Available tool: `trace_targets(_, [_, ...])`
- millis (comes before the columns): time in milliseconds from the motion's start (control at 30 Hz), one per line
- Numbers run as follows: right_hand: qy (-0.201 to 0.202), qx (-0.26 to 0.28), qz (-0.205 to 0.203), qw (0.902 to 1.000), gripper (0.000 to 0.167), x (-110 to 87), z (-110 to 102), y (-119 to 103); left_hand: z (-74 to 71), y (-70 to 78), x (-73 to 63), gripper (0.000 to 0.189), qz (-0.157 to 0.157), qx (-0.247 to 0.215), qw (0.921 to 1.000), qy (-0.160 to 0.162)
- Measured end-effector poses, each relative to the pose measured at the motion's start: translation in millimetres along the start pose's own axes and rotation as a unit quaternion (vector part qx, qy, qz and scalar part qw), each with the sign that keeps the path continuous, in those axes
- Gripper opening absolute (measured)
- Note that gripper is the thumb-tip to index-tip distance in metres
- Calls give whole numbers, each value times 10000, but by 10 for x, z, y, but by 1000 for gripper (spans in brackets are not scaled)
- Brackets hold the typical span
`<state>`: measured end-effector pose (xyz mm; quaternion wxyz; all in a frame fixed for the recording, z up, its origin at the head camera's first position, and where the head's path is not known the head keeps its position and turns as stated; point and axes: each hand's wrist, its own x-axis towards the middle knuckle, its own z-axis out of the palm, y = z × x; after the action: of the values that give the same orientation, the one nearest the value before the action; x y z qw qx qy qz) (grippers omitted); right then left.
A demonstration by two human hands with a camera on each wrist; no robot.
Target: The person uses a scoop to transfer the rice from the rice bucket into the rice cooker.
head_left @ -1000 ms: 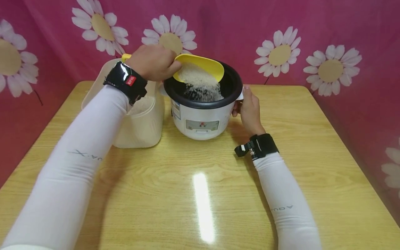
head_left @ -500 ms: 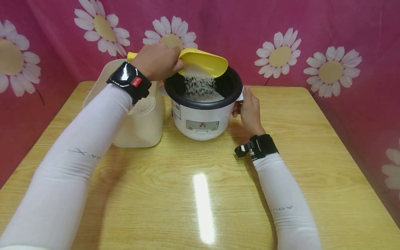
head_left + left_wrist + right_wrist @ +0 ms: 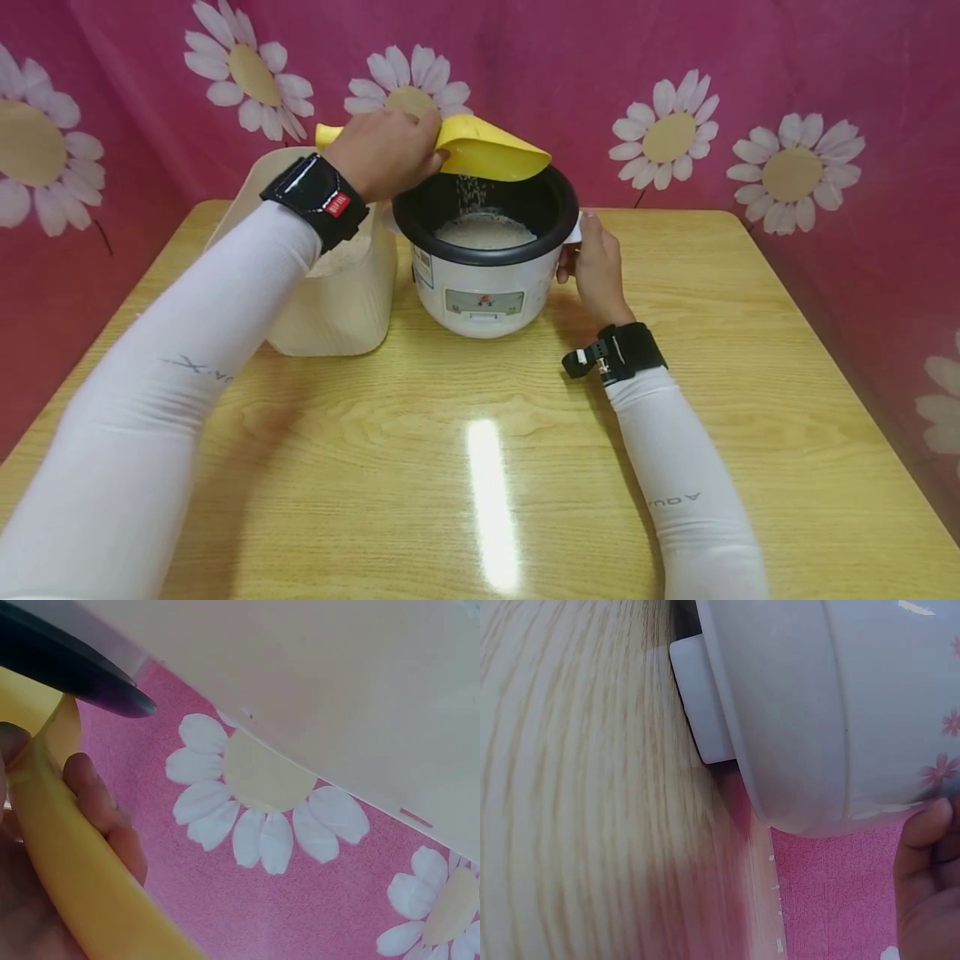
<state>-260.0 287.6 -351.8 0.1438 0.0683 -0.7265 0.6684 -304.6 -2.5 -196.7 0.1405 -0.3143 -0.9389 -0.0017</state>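
My left hand [image 3: 390, 154] grips the handle of a yellow scoop [image 3: 491, 150], which is tipped over the open rice cooker [image 3: 480, 287]. A thin trickle of grains falls from it onto the white rice [image 3: 486, 231] inside the dark pot. In the left wrist view the fingers wrap round the yellow handle [image 3: 97, 877]. My right hand [image 3: 600, 271] holds the cooker by its white side handle [image 3: 576, 231]. The right wrist view shows curled fingers [image 3: 926, 832] against the cooker's flower-printed white side [image 3: 780, 712].
A cream rice bin [image 3: 330, 312] stands just left of the cooker, partly hidden by my left arm, with rice [image 3: 345, 254] in it. Both stand on a wooden table [image 3: 390, 467]. A pink curtain with daisies [image 3: 555, 50] hangs close behind and at the sides.
The scoop has been tipped further over and raised a little, moving slightly right. The stream of rice has thinned to a trickle. My right hand stays on the cooker.
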Motion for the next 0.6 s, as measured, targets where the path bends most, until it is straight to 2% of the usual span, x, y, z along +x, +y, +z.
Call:
trace_targets(167, [28,-7,-1,10000,46,0,4,6,-17,6,-15,37,15,4,10000,20])
trace_targets(600, [30,-24,69,10000,46,-9,1,-8,-143,-89,-93,43,-339,22,9994,-44])
